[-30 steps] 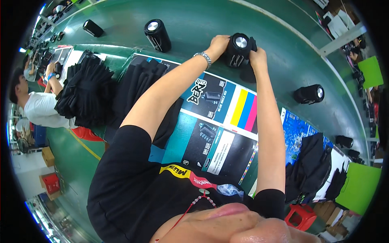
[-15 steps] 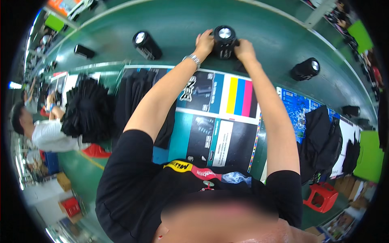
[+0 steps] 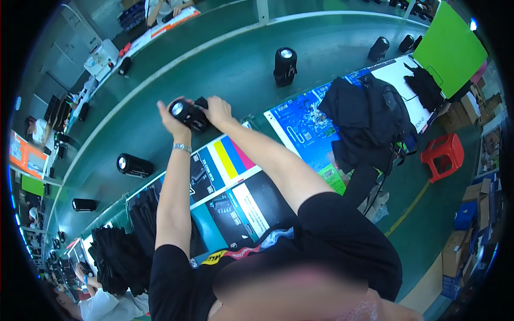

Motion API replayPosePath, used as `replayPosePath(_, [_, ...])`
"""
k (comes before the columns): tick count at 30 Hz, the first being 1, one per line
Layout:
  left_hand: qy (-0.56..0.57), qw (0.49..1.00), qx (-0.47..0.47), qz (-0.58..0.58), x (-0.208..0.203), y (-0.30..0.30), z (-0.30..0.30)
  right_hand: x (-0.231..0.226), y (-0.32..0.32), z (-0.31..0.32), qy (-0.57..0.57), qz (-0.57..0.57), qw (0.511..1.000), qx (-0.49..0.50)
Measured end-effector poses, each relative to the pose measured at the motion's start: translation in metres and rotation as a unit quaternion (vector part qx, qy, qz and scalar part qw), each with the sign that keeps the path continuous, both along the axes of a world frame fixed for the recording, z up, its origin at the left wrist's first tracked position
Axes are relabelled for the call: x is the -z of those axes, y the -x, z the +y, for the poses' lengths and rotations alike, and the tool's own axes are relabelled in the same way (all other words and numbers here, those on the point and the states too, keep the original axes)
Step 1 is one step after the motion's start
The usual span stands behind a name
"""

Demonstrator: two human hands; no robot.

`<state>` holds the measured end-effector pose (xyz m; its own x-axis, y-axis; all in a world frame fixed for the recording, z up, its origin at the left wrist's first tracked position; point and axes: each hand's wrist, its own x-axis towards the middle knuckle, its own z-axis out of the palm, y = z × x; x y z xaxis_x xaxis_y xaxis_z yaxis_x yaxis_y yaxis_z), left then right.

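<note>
A black cylindrical portable speaker (image 3: pixel 194 118) with a silver round end stands on the green surface, tilted in the view. My left hand (image 3: pixel 172 122) is closed around its left side, thumb and fingertips at the top; some fingers are hidden behind it. My right hand (image 3: pixel 218 112) is at the other side, fingers bent over a small black piece (image 3: pixel 201 102) against the speaker. Whether that piece is a strap or a cloth I cannot tell. Below my forearms lie printed sheets (image 3: pixel 235 206) with colour stripes.
Other black speakers stand on the green belt: one further right (image 3: pixel 285 67), one lying left (image 3: pixel 134 165). Black fabric (image 3: pixel 120 257) is heaped at lower left, a black bag (image 3: pixel 375 115) at right. A green panel (image 3: pixel 450 51) and red stool (image 3: pixel 443 157) are beyond. A co-worker sits lower left.
My view has turned to the right, so the scene sits lower left. Both hands stay on the speaker, which now appears more tilted; the left hand's fingers are more raised at its top.
</note>
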<state>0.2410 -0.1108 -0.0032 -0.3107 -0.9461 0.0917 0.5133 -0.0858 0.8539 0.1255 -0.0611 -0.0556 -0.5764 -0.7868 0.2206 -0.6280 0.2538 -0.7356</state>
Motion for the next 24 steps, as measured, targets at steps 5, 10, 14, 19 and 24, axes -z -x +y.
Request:
replayPosePath(5, [-0.145,0.938,-0.108,0.297,0.006,-0.043,-0.002,-0.019,-0.035,0.039,0.159,-0.443,0.880,0.059])
replayPosePath(10, [-0.043,0.971,0.034,0.235,-0.013,-0.045,0.035,-0.079,-0.043,0.063,0.221,-0.575,0.784,-0.079])
replayPosePath(14, [-0.025,0.997,-0.063,-0.044,0.004,-0.070,0.025,-0.097,-0.017,0.054,0.304,-0.228,0.915,-0.133])
replayPosePath(19, [0.180,0.967,-0.035,-0.178,-0.046,-0.051,0.032,-0.062,-0.009,0.033,0.208,-0.002,0.968,-0.142])
replayPosePath(24, [0.314,0.906,-0.009,-0.282,-0.050,-0.017,-0.007,-0.046,0.011,0.025,0.166,-0.168,0.961,-0.145])
